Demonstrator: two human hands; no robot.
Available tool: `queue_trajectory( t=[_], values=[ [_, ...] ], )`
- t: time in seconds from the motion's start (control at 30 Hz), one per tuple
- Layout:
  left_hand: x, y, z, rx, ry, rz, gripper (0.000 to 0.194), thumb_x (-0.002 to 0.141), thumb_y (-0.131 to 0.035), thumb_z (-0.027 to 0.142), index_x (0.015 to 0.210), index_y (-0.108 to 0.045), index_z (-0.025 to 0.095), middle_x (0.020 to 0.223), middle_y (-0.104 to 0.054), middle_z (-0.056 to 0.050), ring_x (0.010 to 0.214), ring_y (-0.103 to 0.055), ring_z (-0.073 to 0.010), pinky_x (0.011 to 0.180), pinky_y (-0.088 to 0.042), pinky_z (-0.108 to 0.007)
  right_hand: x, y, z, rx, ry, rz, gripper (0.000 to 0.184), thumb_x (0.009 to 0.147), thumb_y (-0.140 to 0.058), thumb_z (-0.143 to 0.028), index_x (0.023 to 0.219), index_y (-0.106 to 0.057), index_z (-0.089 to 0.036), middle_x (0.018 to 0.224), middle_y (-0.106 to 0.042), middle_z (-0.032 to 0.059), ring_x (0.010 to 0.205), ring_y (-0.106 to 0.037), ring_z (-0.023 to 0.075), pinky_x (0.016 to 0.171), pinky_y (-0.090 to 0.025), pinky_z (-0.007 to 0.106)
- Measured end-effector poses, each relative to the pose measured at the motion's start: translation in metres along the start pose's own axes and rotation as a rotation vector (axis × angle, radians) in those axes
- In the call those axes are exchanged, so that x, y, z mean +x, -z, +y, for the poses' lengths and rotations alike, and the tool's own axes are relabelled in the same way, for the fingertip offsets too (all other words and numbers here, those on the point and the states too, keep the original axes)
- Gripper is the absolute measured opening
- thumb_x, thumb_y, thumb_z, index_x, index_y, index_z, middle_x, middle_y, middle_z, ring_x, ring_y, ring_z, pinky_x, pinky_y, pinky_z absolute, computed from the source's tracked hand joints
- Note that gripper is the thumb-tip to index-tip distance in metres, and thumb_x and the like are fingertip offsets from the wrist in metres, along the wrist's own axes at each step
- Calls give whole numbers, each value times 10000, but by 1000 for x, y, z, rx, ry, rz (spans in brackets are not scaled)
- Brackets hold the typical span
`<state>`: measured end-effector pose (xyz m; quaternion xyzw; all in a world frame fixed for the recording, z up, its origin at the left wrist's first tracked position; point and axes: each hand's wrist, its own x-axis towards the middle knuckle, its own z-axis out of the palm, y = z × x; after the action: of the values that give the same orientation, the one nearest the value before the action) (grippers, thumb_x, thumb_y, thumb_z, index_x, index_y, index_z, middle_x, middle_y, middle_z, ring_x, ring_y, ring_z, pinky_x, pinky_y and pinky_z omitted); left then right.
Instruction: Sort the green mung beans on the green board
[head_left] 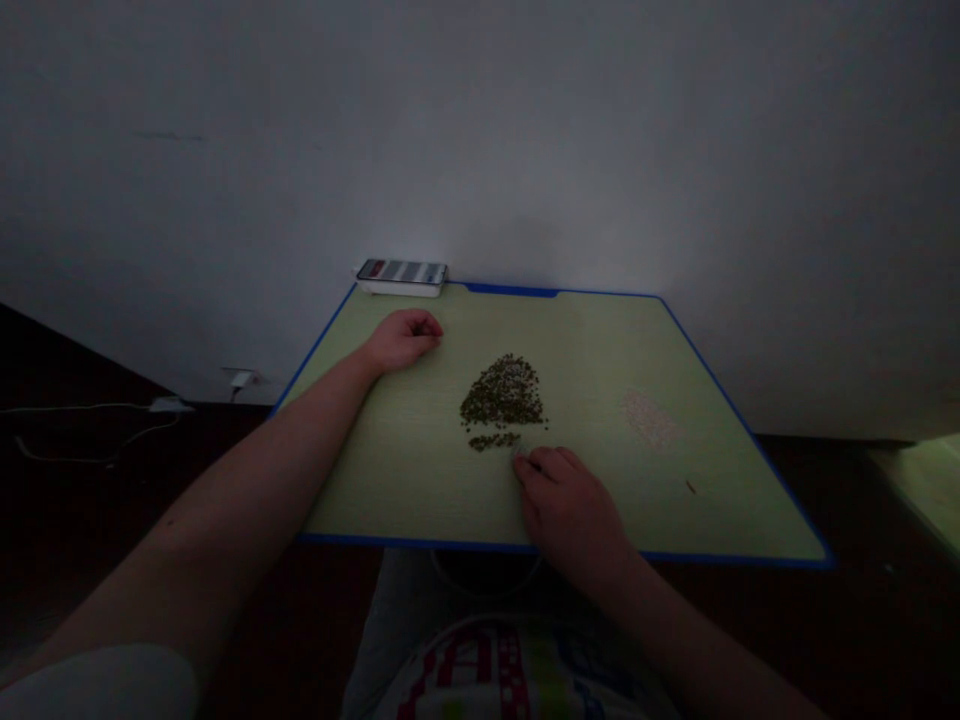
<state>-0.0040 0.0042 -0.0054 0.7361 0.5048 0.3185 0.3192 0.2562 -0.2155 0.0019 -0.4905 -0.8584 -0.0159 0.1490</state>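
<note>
Printed shirt point(525, 672) nearest | right fingers point(528, 470) pinched beside dark grains point(493, 441), hold unclear | left fingers point(429, 326) loosely curled, contents unclear

Passage between dark pile point(501, 395) and pale grains point(649, 418), phone point(403, 271) far left, wall point(510, 140) behind

Left fingers point(427, 320) curl loosely inward; right fingers point(551, 462) bend close together.
</note>
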Motion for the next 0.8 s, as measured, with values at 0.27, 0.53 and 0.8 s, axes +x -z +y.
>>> queue_trajectory(
  t=[0.27, 0.53, 0.8],
  values=[
    [-1, 0, 1, 11, -11, -4, 197, 627, -601, 270, 773, -627, 140, 618, -519, 21, 570, -448, -104, 551, -361, -245, -4, 6, 9, -41, -36, -3, 241, 798, -577, -60, 1010, -685, -96, 917, -666, 121, 825, -561, 228, 751, -504, 336],
    [0, 0, 0, 13, -6, 6, 206, 620, -601, 280, 774, -623, 143, 623, -519, 15, 576, -451, -109, 559, -360, -251, 4, 1, 5, -10, 2, -65, 251, 829, -577, -75, 1063, -667, -86, 954, -656, 118, 881, -552, 227, 802, -486, 329],
    [-1, 0, 1, 23, -11, 8, 214, 620, -600, 306, 770, -625, 154, 657, -546, 4, 599, -465, -114, 578, -372, -248, 19, 3, -7, -60, -97, -128, 254, 861, -516, -54, 1070, -655, -88, 949, -626, 130, 891, -535, 228, 797, -469, 330]
  ],
)
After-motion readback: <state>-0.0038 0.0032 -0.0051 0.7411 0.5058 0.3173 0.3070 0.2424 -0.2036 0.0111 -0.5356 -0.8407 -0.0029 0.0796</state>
